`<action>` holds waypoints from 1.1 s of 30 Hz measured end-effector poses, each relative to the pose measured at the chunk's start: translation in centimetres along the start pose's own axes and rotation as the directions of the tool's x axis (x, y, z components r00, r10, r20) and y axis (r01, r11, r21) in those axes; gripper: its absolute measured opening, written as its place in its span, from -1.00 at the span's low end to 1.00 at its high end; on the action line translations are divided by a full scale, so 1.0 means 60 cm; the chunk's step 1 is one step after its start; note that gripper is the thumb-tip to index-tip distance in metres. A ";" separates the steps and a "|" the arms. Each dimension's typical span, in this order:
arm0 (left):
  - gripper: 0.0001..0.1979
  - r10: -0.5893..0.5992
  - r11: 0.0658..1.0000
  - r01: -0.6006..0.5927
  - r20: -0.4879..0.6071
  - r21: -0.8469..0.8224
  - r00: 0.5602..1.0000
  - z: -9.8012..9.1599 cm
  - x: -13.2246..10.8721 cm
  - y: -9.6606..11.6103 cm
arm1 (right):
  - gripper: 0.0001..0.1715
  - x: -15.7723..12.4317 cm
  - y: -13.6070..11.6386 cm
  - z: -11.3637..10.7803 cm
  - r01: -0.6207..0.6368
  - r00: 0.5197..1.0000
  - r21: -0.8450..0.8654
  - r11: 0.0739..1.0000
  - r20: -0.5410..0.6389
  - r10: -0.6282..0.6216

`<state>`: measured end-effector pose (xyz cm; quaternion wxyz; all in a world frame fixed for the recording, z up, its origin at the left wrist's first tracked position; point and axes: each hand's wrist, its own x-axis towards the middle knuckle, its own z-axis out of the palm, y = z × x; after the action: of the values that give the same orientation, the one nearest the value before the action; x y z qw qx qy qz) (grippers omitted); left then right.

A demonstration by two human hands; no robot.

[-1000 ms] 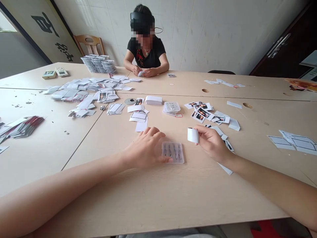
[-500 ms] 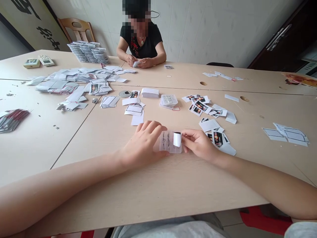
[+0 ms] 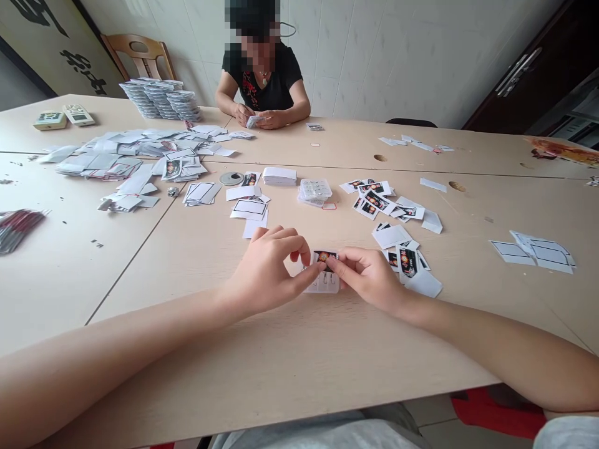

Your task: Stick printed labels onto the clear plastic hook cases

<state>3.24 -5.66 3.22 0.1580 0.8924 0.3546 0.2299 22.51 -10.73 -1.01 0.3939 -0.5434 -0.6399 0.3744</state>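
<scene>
A small clear plastic compartment box [image 3: 322, 285] lies on the table before me, with dark hook-shaped pieces inside. Over its upper part is a black sticker [image 3: 324, 256] with a bright coloured print. My right hand [image 3: 367, 274] pinches the sticker's right side between thumb and finger. The thumb of my left hand [image 3: 276, 265] reaches to the sticker's lower edge, its fingers curled and apart from the thumb. Both hands partly cover the box. Printed stickers [image 3: 409, 262] and white backing papers lie loose to the right of my right hand.
Beyond my hands stand another clear box [image 3: 314, 190] and a stack of white cards [image 3: 279, 176]. Many white packets [image 3: 135, 146] cover the left side. A person [image 3: 264, 87] across the table holds a small packet. Stacked bags [image 3: 159, 100] stand at the far left.
The sticker, white and curled at the box's right side before, now shows its printed face across the box. My left hand has lifted from the box's left side, thumb now at the sticker.
</scene>
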 end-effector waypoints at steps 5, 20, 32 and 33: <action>-0.79 -0.064 0.995 0.065 0.021 -0.081 0.998 -0.001 -0.007 -0.013 | -0.52 -0.002 0.001 -0.005 0.004 1.000 0.003 1.000 -0.010 -0.004; -0.68 -0.302 0.818 0.365 0.210 -0.444 0.930 0.008 -0.001 -0.014 | -0.59 0.000 -0.010 -0.021 -0.014 1.000 0.051 0.999 0.004 0.014; -0.72 -0.317 0.748 0.370 0.193 -0.551 0.929 0.024 -0.005 -0.012 | -0.62 0.004 -0.009 -0.022 -0.042 0.999 0.043 0.998 -0.009 0.042; -0.72 -0.319 0.745 0.369 0.190 -0.555 0.929 0.024 -0.006 -0.011 | -0.62 0.004 -0.009 -0.021 -0.043 0.999 0.037 0.998 -0.016 0.044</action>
<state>3.40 -5.62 1.57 0.4771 0.7287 0.4188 0.2569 23.45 -10.52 0.00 0.4007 -0.5529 -0.6179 0.3898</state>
